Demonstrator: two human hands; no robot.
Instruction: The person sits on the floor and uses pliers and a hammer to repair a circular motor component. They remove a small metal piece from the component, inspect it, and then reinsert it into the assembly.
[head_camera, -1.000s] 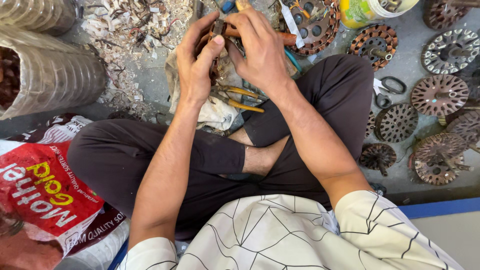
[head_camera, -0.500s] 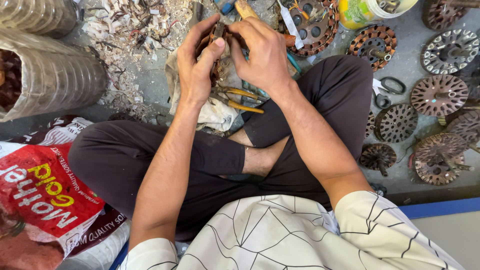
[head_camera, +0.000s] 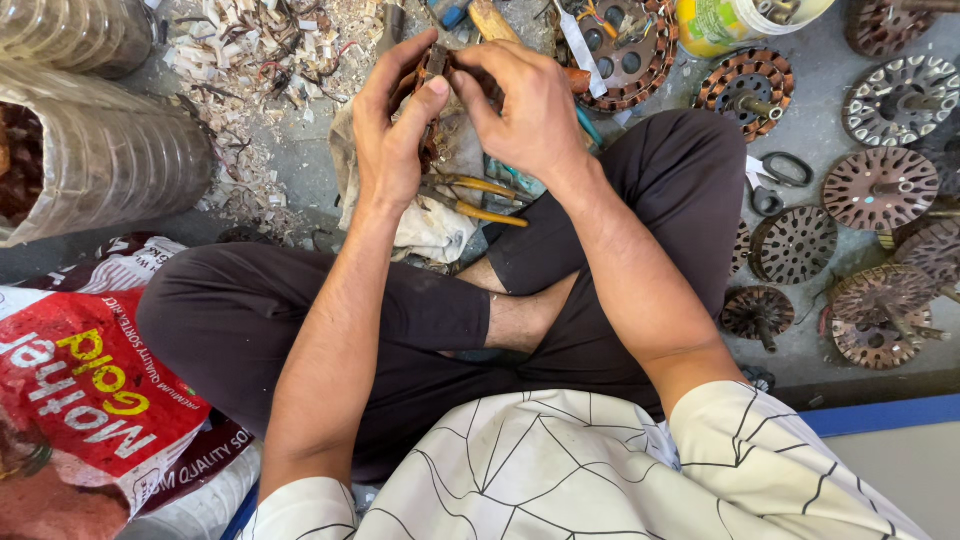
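Note:
I sit cross-legged on the floor in dark trousers. My left hand (head_camera: 392, 130) and my right hand (head_camera: 528, 112) meet above my knees, both closed on a small rusty copper-wound motor part (head_camera: 437, 66) that is mostly hidden by my fingers. Just below the hands lie pliers with yellow handles (head_camera: 478, 198) on a dirty white cloth (head_camera: 430, 228).
Several round motor stators and rotors (head_camera: 878, 188) lie on the grey floor at the right, with a metal ring (head_camera: 786, 170). A yellow-green tub (head_camera: 722, 22) stands at the top. Clear plastic containers (head_camera: 100, 160) and a red printed sack (head_camera: 90, 400) sit at the left, scraps (head_camera: 262, 60) behind.
My hands have shifted slightly on the part; the fingers have turned it a little. Nothing else moved.

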